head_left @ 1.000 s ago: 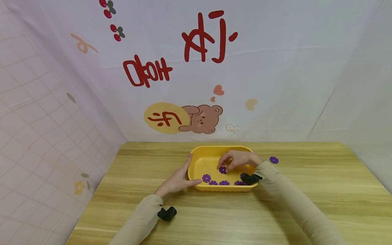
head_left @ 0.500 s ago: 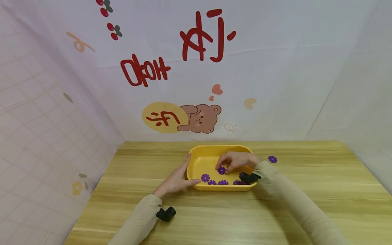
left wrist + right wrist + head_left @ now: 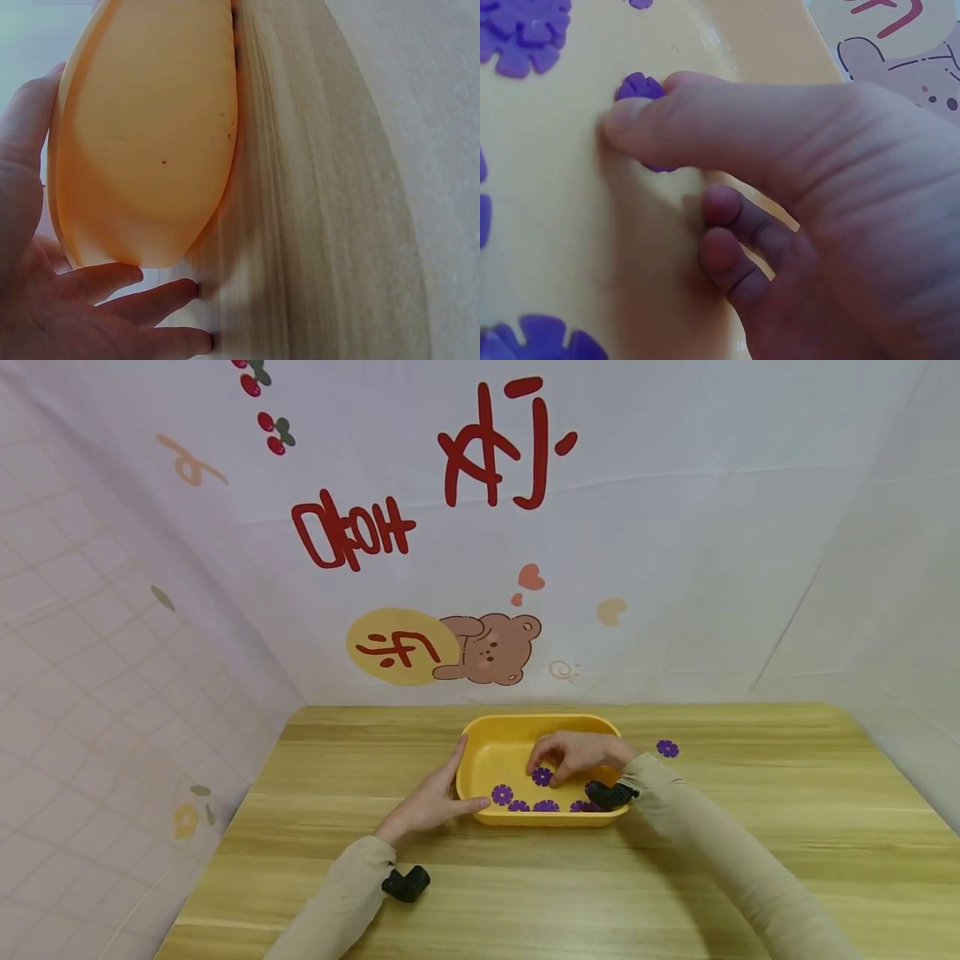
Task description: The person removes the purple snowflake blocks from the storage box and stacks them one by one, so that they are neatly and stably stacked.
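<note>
A yellow plastic basin (image 3: 491,758) sits on the table with several purple snowflake building discs inside, such as one snowflake disc (image 3: 502,794) near its left front corner. My left hand (image 3: 424,803) steadies the basin's left end, thumb at the front rim and straight, spread fingers along the side. In the left wrist view these fingers (image 3: 154,302) touch the basin's outer wall. Inside the basin, my right hand (image 3: 581,752) pinches a purple snowflake disc (image 3: 640,87) between thumb and index finger. The thumb covers much of that disc.
Another purple snowflake disc (image 3: 667,748) lies on the wooden table (image 3: 570,885) to the right of the basin. A white printed cloth (image 3: 675,527) hangs behind the table and along its left side. Each wrist carries a black camera (image 3: 406,884).
The head view has shifted slightly. Both hands keep their places, the left at the basin's end and the right with the snowflake disc inside it.
</note>
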The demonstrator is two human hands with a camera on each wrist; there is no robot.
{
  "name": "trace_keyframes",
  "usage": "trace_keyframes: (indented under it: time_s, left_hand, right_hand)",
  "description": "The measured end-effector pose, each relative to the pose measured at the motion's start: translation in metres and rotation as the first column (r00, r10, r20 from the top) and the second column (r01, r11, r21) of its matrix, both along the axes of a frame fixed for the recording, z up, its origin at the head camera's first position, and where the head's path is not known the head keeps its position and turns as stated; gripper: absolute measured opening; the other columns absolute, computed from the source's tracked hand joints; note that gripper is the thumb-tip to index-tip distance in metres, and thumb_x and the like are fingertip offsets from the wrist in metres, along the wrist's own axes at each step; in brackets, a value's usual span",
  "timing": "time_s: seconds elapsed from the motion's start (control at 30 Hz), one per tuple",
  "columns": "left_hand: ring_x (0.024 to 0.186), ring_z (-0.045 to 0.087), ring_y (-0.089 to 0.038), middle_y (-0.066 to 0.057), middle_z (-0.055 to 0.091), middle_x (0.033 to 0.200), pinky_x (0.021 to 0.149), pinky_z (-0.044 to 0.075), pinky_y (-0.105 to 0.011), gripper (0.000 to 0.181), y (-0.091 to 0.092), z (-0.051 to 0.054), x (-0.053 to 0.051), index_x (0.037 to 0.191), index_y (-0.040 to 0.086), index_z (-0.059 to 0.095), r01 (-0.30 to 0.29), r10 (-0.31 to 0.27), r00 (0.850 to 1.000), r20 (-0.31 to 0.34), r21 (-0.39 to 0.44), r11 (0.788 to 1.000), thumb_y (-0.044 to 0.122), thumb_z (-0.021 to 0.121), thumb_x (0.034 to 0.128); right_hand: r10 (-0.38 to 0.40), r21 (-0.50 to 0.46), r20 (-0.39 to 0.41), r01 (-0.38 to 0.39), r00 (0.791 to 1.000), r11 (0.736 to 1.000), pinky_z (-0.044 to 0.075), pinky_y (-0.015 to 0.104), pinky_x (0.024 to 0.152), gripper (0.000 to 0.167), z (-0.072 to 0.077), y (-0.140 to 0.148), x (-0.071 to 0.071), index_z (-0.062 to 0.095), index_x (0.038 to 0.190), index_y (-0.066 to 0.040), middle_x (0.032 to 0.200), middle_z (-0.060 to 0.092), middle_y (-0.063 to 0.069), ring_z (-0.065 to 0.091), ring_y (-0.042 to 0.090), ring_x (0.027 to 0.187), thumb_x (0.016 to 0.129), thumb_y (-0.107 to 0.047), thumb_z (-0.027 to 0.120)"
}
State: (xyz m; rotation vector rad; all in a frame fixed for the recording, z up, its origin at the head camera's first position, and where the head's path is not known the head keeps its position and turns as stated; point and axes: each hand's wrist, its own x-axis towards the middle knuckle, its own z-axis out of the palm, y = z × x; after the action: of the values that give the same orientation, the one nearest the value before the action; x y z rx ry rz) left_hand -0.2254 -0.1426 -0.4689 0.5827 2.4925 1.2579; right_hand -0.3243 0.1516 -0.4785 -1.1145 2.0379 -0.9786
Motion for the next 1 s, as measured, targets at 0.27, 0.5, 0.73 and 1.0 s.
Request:
trace_keyframes:
  time_s: [0.27,0.5,0.73,1.0]
  left_hand:
    - [0.142,0.02,-0.03,-0.016,0.013,0.158,0.114,0.018,-0.044,0.106,-0.0003,0.0032,-0.0009,0.156,0.013,-0.003,-0.008,0.008,1.0,-0.012,-0.011,1.0,0.037,0.074,0.0863]
    - [0.142,0.021,-0.031,-0.016,0.014,0.158,0.113,0.018,-0.046,0.105,0.0009,0.0002,0.0006,0.156,0.013,-0.001,-0.014,0.014,1.0,-0.007,-0.014,1.0,0.036,0.074,0.0865]
    - [0.141,0.023,-0.032,-0.017,0.015,0.158,0.113,0.019,-0.046,0.105,0.0007,-0.0034,0.0015,0.156,0.013,-0.001,-0.012,0.012,1.0,-0.004,-0.009,1.0,0.039,0.073,0.0863]
    - [0.142,0.02,-0.033,-0.017,0.012,0.158,0.113,0.018,-0.048,0.105,0.0,-0.0024,0.0011,0.156,0.013,-0.001,-0.007,0.007,1.0,-0.02,0.0,1.0,0.04,0.073,0.0863]
  right_hand:
    - [0.001,-0.019,-0.027,-0.002,1.0,1.0,0.04,0.022,0.065,0.032,-0.0024,-0.0015,-0.0032,0.068,0.111,0.0,0.1,0.06,0.013,0.046,0.018,0.076,0.08,0.002,0.075]
    - [0.003,0.004,-0.055,-0.003,0.998,1.0,0.041,0.023,0.066,0.033,-0.0051,-0.0011,-0.0007,0.068,0.111,-0.002,0.099,0.059,0.01,0.048,0.018,0.077,0.078,-0.001,0.075]
    - [0.009,0.022,-0.056,-0.008,0.998,1.0,0.041,0.023,0.067,0.034,-0.0058,-0.0012,0.0015,0.068,0.111,-0.003,0.099,0.057,0.01,0.048,0.016,0.078,0.078,-0.002,0.075]
    - [0.024,0.007,-0.143,-0.024,0.989,1.0,0.044,0.024,0.067,0.032,-0.0042,-0.0014,0.0004,0.069,0.11,-0.004,0.101,0.06,0.008,0.051,0.02,0.077,0.079,-0.002,0.075]
